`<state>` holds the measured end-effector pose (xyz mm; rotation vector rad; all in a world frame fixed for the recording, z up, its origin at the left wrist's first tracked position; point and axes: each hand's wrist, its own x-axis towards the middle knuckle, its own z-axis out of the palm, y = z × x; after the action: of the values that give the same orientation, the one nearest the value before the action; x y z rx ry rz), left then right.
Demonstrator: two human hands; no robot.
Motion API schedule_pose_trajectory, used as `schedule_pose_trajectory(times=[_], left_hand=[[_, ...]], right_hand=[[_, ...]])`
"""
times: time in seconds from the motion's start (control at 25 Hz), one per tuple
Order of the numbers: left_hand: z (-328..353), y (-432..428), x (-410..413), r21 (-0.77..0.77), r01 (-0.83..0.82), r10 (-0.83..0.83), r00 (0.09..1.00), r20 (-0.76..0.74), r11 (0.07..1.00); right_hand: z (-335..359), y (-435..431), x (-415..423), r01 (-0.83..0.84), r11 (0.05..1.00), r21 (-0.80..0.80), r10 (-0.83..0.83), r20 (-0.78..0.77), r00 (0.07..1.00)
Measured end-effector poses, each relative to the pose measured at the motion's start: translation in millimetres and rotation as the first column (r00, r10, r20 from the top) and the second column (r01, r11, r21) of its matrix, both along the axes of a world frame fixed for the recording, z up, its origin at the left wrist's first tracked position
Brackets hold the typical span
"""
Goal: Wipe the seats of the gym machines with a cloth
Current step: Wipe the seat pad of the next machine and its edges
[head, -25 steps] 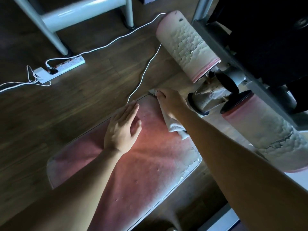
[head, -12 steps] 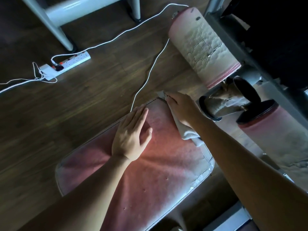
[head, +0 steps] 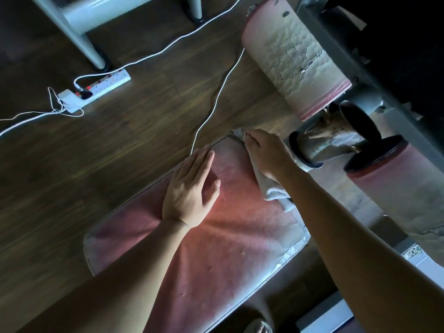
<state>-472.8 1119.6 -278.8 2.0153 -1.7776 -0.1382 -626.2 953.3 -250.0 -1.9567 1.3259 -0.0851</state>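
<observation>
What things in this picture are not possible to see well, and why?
Head view:
Cloth: mostly hidden under the right hand.
Seat: near end cut off by the bottom edge, parts covered by left forearm and right forearm.
Machine frame, upper right: too dark for detail.
Power strip sockets: too small to read.

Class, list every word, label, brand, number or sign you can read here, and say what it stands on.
Dark printed mark on the pale metal frame piece at lower right: too blurred to read.
White plastic power strip on the wooden floor: markings too small to read.
Worn pink seat pad and crumpled grey cloth: no text.
</observation>
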Motion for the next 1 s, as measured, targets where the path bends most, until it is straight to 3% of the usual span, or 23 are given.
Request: schedule_pose_trajectory(times=[0.2,0.48,0.68,0.84,1.0], left_hand=[[0.5,-0.3,0.6,0.010,-0.005,0.005,1.000,-0.007,1.000],[0.6,0.1,1.9,0.039,0.010,-0.009,1.000,-0.019,0.999],[1.7,-0.4,0.9,0.033,0.007,-0.008,1.000,0.009,0.999],[0.7,-0.5,0.8,0.036,0.016,-0.017,1.000,0.027,0.999],[0.3,0.3,0.9,0.054,0.014,-0.014,1.000,0.006,0.998]], right_hand=[[7.1,27.7,-29.2,0.116,0.992,-0.042,-0.114,0.061,0.992],[-1.3,1.7,-0.8,0.030,0.999,0.012,-0.030,0.016,0.999],[-3.0,20.5,-26.4,0.128,0.991,-0.039,-0.125,0.081,0.989],[7.3,47.2,-48.9,0.150,0.968,-0.199,-0.139,0.067,0.988],[19.6,83.0,-54.2,0.312,0.898,-0.310,-0.332,-0.015,0.943]])
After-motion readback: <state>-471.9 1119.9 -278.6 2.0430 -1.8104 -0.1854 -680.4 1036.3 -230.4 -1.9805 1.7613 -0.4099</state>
